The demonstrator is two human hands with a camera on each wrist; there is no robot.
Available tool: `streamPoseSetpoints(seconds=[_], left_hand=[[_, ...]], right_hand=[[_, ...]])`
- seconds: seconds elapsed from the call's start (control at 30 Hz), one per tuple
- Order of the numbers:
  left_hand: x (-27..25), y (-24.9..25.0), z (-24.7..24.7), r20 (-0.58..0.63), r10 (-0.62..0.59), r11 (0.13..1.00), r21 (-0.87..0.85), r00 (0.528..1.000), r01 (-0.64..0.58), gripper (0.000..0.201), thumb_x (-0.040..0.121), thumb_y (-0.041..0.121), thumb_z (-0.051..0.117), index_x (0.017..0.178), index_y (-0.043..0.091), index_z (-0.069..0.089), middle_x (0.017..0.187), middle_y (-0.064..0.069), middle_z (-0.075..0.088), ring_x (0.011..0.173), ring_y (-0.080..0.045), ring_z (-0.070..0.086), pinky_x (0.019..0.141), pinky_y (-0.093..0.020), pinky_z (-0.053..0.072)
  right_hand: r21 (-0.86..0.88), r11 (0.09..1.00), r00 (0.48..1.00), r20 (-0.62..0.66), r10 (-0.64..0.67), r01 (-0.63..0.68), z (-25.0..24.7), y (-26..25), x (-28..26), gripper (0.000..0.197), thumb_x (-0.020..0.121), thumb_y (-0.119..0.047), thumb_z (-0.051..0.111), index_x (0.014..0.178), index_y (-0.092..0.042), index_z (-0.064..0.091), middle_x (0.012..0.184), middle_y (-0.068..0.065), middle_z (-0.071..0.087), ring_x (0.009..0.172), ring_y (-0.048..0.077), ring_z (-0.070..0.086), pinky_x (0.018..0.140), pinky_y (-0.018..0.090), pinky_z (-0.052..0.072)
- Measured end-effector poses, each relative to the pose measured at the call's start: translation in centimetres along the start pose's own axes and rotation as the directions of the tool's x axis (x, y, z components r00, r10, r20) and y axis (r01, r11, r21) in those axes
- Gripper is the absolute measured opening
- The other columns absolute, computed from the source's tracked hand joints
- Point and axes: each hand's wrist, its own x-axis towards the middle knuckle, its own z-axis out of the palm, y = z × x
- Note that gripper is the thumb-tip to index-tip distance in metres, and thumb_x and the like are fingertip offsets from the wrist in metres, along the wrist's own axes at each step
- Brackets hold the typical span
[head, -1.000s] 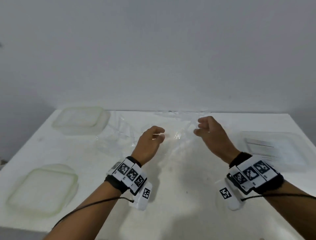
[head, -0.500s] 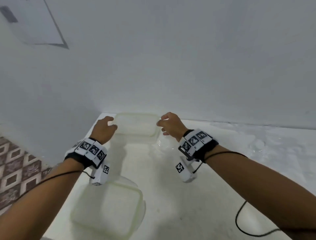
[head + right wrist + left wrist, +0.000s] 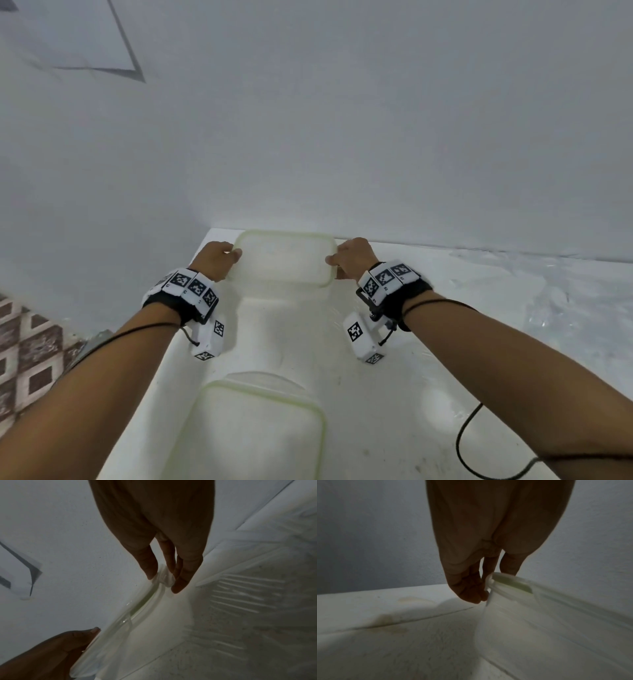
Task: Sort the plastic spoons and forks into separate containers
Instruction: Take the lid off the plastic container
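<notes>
— Where are the hands?

— Both are at the far container [image 3: 284,260], a translucent box with a pale green rim, standing at the back of the white worktop [image 3: 428,377] close to the wall. The left hand [image 3: 214,258] is on its left end, the right hand [image 3: 352,257] on its right end.

— Are they actually gripping it?

— Yes. In the left wrist view the left hand [image 3: 488,536] has its fingers [image 3: 471,588] curled against the end of the container [image 3: 539,615], with a thumb or finger laid over the rim. In the right wrist view the right hand [image 3: 163,527] pinches a small tab on the rim of the container [image 3: 120,626] between its fingers [image 3: 183,580]; the left hand [image 3: 56,649] shows at the lower left, clasping the opposite end.

— Is the box lifted?

— I cannot tell; the head view shows it low over or on the worktop, with a shadow under its near edge.

— Any other container?

— A second container [image 3: 253,431] of the same kind sits nearer the person, between the two forearms, apart from the first.

— And the cutlery?

— To the right, clear plastic cutlery [image 3: 548,301] lies spread on the worktop, too faint to tell spoons from forks. The right wrist view shows long pale handles [image 3: 240,601] lying side by side, blurred.

— Anything else?

— A black cable [image 3: 466,442] loops on the worktop by the right forearm, and patterned floor tiles [image 3: 27,359] show at the left.
</notes>
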Motion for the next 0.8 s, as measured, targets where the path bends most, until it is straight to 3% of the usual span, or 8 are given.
streamPoseSetpoints(seconds=[0.07,0.13,0.23,0.33,0.43,0.53,0.67,0.8], left_hand=[[0.3,-0.1,-0.3,0.011,-0.033,0.998,-0.056,0.999,0.034,0.032,0.099,0.024,0.045,0.094,-0.003,0.06,0.097,-0.017,0.057,0.082,-0.03,0.056,0.08,-0.043,0.052],[0.6,0.1,-0.4,0.011,-0.057,0.993,-0.101,0.998,0.058,0.032,0.097,0.023,0.044,0.096,-0.005,0.061,0.098,-0.019,0.057,0.085,-0.031,0.056,0.083,-0.044,0.051],[1.2,0.2,-0.4,0.058,-0.075,0.986,-0.145,0.995,0.083,0.028,0.097,0.021,0.041,0.095,0.0,0.059,0.099,-0.019,0.056,0.087,-0.033,0.056,0.08,-0.041,0.047],[3.0,-1.2,0.1,0.118,-0.062,0.973,-0.215,0.991,0.086,0.024,0.096,0.019,0.04,0.085,0.007,0.057,0.103,-0.02,0.053,0.093,-0.037,0.055,0.079,-0.05,0.048],[2.5,-0.8,0.2,0.129,-0.082,0.959,-0.258,0.988,0.113,0.022,0.097,0.017,0.042,0.077,0.017,0.052,0.103,-0.017,0.05,0.091,-0.03,0.051,0.082,-0.05,0.049],[0.9,0.6,-0.1,0.101,-0.066,0.966,-0.245,0.993,0.089,0.017,0.1,0.014,0.036,0.094,0.006,0.049,0.09,-0.012,0.049,0.077,-0.024,0.048,0.064,-0.033,0.046],[0.6,0.7,-0.4,0.058,-0.084,0.961,-0.259,0.995,0.096,0.029,0.099,0.021,0.044,0.123,0.005,0.042,0.113,-0.015,0.05,0.098,-0.031,0.053,0.089,-0.051,0.05],[0.3,0.6,-0.4,-0.022,-0.117,0.964,-0.244,0.993,0.108,0.052,0.097,0.031,0.051,0.136,0.002,0.032,0.134,-0.02,0.045,0.115,-0.037,0.051,0.086,-0.045,0.051]], right_hand=[[0.036,0.999,0.999,0.016,0.028,-0.029,0.7,-0.1,0.3,0.008,0.088,-0.012,0.065,0.087,-0.005,0.062,0.095,0.015,0.06,0.084,0.025,0.062,0.084,0.042,0.058],[0.11,0.991,0.997,-0.007,0.075,-0.074,1.2,0.0,0.8,0.013,0.086,-0.012,0.068,0.08,-0.004,0.059,0.09,0.018,0.063,0.079,0.029,0.064,0.081,0.047,0.058],[0.236,0.961,0.989,-0.006,0.15,-0.145,1.3,0.3,1.1,0.021,0.086,-0.008,0.069,0.099,0.006,0.06,0.082,0.019,0.064,0.069,0.031,0.064,0.077,0.048,0.059],[0.236,0.964,0.992,0.07,0.107,-0.121,1.2,0.6,1.1,0.01,0.091,-0.01,0.062,0.095,-0.003,0.056,0.095,0.017,0.061,0.079,0.026,0.063,0.079,0.041,0.059],[0.236,0.967,0.995,0.068,0.078,-0.092,1.1,0.7,1.3,0.016,0.093,-0.011,0.059,0.105,-0.006,0.051,0.099,0.013,0.057,0.076,0.02,0.06,0.064,0.03,0.056],[0.219,0.973,0.996,0.068,0.065,-0.079,0.9,0.7,1.2,0.019,0.094,-0.012,0.059,0.109,-0.005,0.049,0.097,0.012,0.057,0.073,0.018,0.06,0.06,0.026,0.053],[0.203,0.976,0.996,0.062,0.065,-0.076,0.9,0.6,0.8,0.017,0.093,-0.012,0.059,0.105,-0.002,0.052,0.088,0.01,0.058,0.072,0.019,0.061,0.064,0.029,0.056],[0.065,0.995,0.997,0.0,0.079,-0.079,0.2,-0.2,1.3,0.024,0.086,-0.018,0.069,0.096,-0.002,0.054,0.076,0.009,0.051,0.064,0.023,0.055,0.059,0.032,0.052]])
